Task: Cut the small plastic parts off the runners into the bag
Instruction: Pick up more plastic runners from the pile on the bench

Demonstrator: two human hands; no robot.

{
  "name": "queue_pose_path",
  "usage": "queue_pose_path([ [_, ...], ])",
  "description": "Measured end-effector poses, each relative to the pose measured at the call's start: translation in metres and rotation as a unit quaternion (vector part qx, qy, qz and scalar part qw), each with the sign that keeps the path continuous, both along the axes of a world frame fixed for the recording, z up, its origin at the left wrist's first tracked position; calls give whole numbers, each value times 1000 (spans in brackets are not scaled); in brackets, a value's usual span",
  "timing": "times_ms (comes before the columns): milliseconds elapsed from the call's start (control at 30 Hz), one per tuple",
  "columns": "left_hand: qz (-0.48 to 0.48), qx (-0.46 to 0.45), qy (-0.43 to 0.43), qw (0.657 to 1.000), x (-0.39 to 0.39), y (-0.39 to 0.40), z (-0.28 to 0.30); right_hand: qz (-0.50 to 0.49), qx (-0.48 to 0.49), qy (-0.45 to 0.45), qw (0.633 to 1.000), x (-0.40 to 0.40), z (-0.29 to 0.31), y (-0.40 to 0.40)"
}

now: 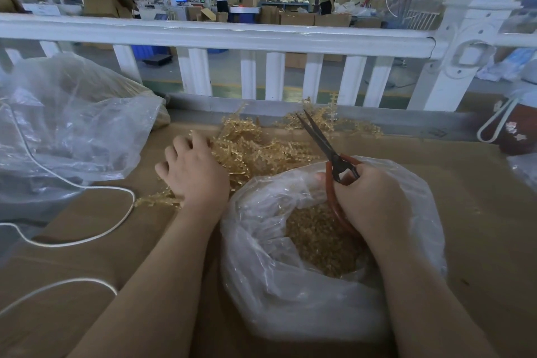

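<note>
A heap of amber plastic runners [261,145] lies on the cardboard-covered table, in the middle toward the back. My left hand [191,168] rests on the heap's left side with fingers curled into the runners. My right hand [369,197] grips red-handled scissors [325,145]; their dark blades are slightly apart and point up and away over the heap. Below that hand sits an open clear bag [290,285] holding several small cut amber parts [319,241].
A large clear plastic bag [66,125] bulges at the left. A white cord [87,241] loops over the cardboard [479,227]. A white railing [232,35] runs behind the table. A dark red bag with a white loop [514,131] stands at the right.
</note>
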State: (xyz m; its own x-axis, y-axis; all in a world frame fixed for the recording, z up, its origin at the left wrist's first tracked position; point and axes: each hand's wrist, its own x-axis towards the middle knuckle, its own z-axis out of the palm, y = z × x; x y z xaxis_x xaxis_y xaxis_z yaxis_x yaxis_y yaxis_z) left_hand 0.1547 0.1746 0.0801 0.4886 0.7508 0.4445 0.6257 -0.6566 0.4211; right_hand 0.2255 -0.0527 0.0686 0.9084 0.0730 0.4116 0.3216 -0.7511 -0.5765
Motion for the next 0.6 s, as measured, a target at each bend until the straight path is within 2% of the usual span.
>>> queue_pose_path([
  [100, -13, 6, -128, 992, -4, -3, 7, -1, 5, -1, 1000, -1, 0, 1],
  [167, -96, 80, -178, 976, -5, -9, 14, -1, 18, 4, 1000, -1, 1, 1],
  [200, -166, 120, -171, 964, -4, -14, 16, 1, 25, 11, 1000, 0, 1, 1],
  [233, -248, 150, -138, 947, -2, -19, 17, 2, 29, 19, 999, 0, 2, 1],
  [300, -392, 157, -10, 906, 2, -32, 14, 2, 30, 28, 999, -1, 2, 1],
  [333, -429, 148, 65, 889, 4, -36, 11, 3, 30, 26, 999, -1, 2, 1],
  [400, -439, 139, 181, 869, 9, -36, 2, 4, 32, 19, 999, -1, 1, 0],
  [467, -402, 133, 215, 880, 11, -32, -1, 4, 34, 23, 999, 0, 1, -1],
  [600, -332, 91, 163, 925, 9, -26, 1, -6, 34, 28, 999, 3, -2, -2],
])
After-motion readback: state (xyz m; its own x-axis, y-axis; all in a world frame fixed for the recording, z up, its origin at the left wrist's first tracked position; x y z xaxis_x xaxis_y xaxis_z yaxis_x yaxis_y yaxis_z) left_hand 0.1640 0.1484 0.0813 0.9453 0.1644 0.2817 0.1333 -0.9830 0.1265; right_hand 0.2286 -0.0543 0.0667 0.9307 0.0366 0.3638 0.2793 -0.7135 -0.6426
